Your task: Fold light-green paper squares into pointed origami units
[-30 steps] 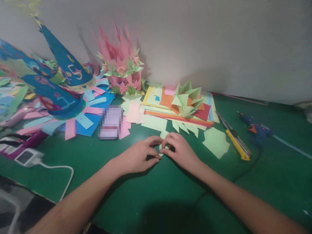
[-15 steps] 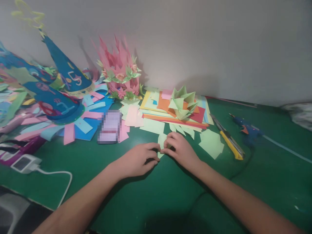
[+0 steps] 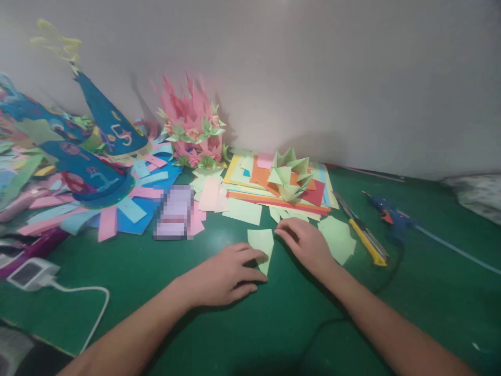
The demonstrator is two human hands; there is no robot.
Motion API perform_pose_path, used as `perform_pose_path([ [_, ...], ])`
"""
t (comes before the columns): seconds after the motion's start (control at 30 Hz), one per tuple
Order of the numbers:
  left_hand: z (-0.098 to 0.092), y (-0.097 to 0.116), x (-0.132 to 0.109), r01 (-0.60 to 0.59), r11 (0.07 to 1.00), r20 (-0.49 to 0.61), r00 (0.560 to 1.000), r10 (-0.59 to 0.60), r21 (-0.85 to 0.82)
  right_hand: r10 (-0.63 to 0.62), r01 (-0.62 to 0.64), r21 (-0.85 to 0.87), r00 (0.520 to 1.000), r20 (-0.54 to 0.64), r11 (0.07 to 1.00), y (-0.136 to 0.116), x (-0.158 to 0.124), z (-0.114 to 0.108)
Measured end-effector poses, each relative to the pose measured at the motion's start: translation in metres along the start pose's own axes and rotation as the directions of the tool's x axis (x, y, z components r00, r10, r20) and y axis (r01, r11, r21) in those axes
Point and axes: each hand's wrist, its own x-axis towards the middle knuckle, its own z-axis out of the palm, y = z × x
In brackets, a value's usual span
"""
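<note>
A small pale green piece of paper lies on the green table between my hands, its lower end narrowing to a slanted tip. My left hand rests over it with fingers stretched and apart, the fingertips pressing it down. Just beyond its right edge, my right hand has thumb and forefinger drawn together in a pinch. Whether anything thin sits between those fingertips cannot be made out. More pale green paper lies to the right of my right hand.
Behind my hands, a stack of coloured paper carries a folded green paper star shape. A yellow utility knife and a blue glue gun lie right. Left are a blurred phone-shaped item, a pink paper crown and blue cone hats.
My hands have separated: the left spread its fingers over the paper, while the right moved off to its right edge. More of the green paper shows now. The view has tilted slightly.
</note>
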Motion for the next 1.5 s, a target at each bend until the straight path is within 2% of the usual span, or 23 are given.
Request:
perform_pose_path([
  [0.07, 0.003, 0.001, 0.001, -0.021, 1.000, 0.008, 1.000, 0.021, 0.020, -0.025, 0.025, -0.010, 0.999, -0.020, 1.000, 0.003, 0.000, -0.001],
  [0.23, 0.011, 0.002, 0.003, -0.025, 0.998, 0.011, 1.000, 0.025, 0.056, -0.055, 0.055, 0.002, 0.996, 0.067, 0.998, 0.002, -0.001, 0.000],
  [0.47, 0.017, 0.006, 0.006, 0.017, 0.998, -0.029, 0.999, -0.016, 0.055, 0.011, -0.019, 0.066, 0.992, 0.126, 0.998, -0.006, -0.002, 0.001],
  [0.57, 0.017, 0.007, 0.007, 0.027, 0.999, -0.035, 0.999, -0.026, 0.045, 0.033, -0.039, 0.040, 0.989, 0.145, 0.998, -0.008, -0.001, 0.002],
  [0.73, 0.017, 0.006, 0.005, 0.035, 0.999, -0.037, 0.999, -0.034, 0.030, 0.085, -0.084, -0.012, 0.989, 0.125, 0.996, -0.006, 0.003, 0.004],
  [0.97, 0.015, 0.005, 0.006, 0.022, 0.998, -0.002, 1.000, -0.022, 0.062, 0.032, -0.031, -0.011, 0.995, 0.094, 0.999, -0.012, 0.001, 0.005],
  [1.1, 0.015, 0.005, 0.007, -0.001, 0.998, -0.017, 1.000, 0.002, 0.068, 0.046, -0.053, 0.072, 0.993, 0.106, 0.996, -0.018, 0.001, 0.008],
  [1.3, 0.014, 0.005, 0.007, 0.003, 0.998, -0.014, 1.000, -0.002, 0.065, 0.188, -0.203, 0.244, 0.978, 0.085, 0.948, -0.019, 0.000, 0.012],
  [1.4, 0.015, 0.004, 0.006, 0.023, 0.997, -0.015, 1.000, -0.022, 0.079, 0.167, -0.174, 0.250, 0.985, 0.051, 0.952, -0.020, 0.000, 0.014],
  [1.5, 0.016, 0.004, 0.004, 0.046, 0.996, -0.025, 0.999, -0.044, 0.081, 0.070, -0.075, 0.205, 0.997, 0.031, 0.976, -0.021, 0.001, 0.014],
])
